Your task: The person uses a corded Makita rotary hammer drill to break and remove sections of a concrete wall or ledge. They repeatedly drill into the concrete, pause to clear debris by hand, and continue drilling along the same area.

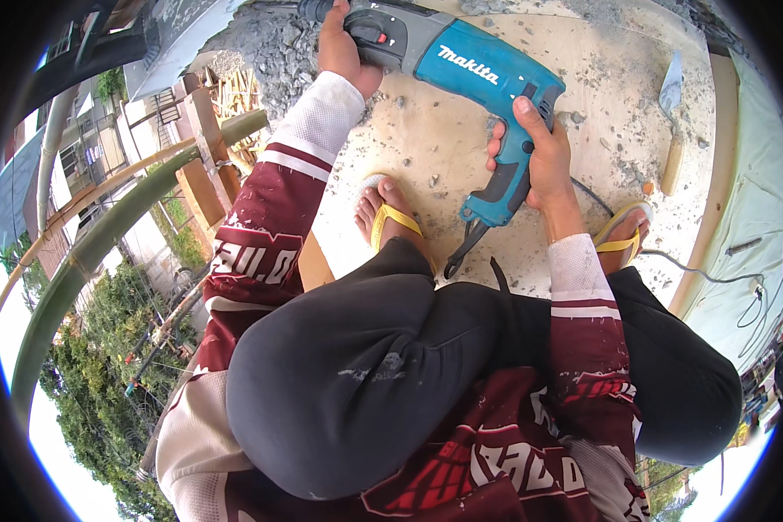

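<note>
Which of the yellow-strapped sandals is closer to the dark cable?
The right sandal: the cable runs close beside it. The left sandal sits farther away, left of the handle of the power tool.

Pale tan plywood floor [444,130], scuffed and dusty, littered with grey concrete crumbs [577,117] of mixed size, thinner toward the middle. Pointing trowel [672,87] lies flat near the right edge, blade away from the person, wooden handle [671,167] toward them. Small orange chip [647,188] just beside the handle. Two yellow-strapped flip-flops, left [379,224] and right [623,245], stand on the floor well apart, a foot in each. Thin dark cord [665,258] runs past the right one and off the right edge. Grey rubble heap [278,65] at upper left; can't tell if it's on the plywood or beside it.
</note>
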Demonstrator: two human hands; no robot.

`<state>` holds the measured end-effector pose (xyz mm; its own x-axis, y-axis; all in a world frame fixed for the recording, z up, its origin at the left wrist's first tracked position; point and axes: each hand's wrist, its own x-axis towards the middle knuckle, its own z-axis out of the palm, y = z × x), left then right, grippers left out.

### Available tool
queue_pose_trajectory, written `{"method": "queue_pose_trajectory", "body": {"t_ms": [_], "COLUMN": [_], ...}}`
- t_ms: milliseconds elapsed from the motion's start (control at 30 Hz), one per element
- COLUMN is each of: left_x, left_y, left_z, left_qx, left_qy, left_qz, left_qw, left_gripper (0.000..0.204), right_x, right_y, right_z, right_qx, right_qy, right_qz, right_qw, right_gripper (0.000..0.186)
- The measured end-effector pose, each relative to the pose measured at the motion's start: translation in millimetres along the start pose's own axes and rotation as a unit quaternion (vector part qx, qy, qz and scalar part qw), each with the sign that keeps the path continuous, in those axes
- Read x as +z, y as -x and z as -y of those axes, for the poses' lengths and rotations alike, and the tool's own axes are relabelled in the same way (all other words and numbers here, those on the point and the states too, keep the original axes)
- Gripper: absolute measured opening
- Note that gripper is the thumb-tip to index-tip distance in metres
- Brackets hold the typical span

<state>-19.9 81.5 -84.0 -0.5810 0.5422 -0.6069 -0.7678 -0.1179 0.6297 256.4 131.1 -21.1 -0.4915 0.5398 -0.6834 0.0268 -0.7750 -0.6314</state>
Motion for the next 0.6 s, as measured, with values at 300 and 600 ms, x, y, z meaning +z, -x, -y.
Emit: {"method": "queue_pose_trajectory", "body": {"t_ms": [300,600], "left_x": [2,-80], "left_y": [-18,12], "left_z": [-1,-92], "left_qx": [-0.023,0.053], "left_qy": [0.087,-0.008], "left_qz": [0.007,-0.115], "left_qw": [0.996,0.992], "left_gripper": [0.039,0.057], "right_x": [9,144], "right_y": [-30,-12], "right_z": [34,-32], "right_qx": [-0.043,-0.221], "right_qy": [0.090,0.220], "right_qz": [0.003,0.077], "right_qw": [0.995,0.947], "right_gripper": [0.047,0.050]}}
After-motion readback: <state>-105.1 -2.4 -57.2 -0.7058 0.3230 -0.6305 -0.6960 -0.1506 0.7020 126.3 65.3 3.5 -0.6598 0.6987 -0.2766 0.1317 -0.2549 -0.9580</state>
